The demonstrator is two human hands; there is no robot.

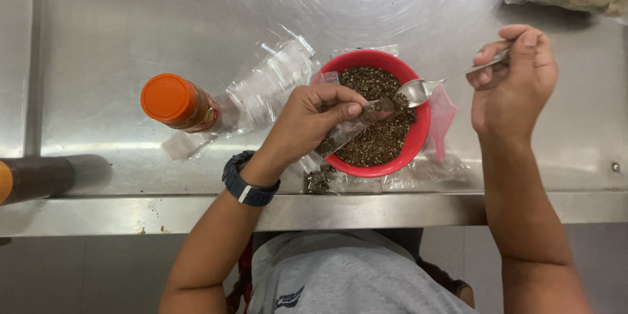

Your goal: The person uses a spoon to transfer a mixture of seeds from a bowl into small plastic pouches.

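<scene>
The left hand [313, 121] pinches a small clear plastic sachet [356, 127] over the round red plastic bowl [418, 134] of dark spice grains; the right hand [513, 82] grips a metal spoon [422, 88] at the sachet's mouth.

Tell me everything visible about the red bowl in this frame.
The red bowl is round, looks like plastic, and stands upright near the front edge of the steel table. It is nearly full of dark, coarse spice grains. Clear small bags lie under and around it. The left hand holds a small clear bag over it, and the right hand holds a metal spoon whose bowl hovers above the grains at the bag's mouth.
</scene>
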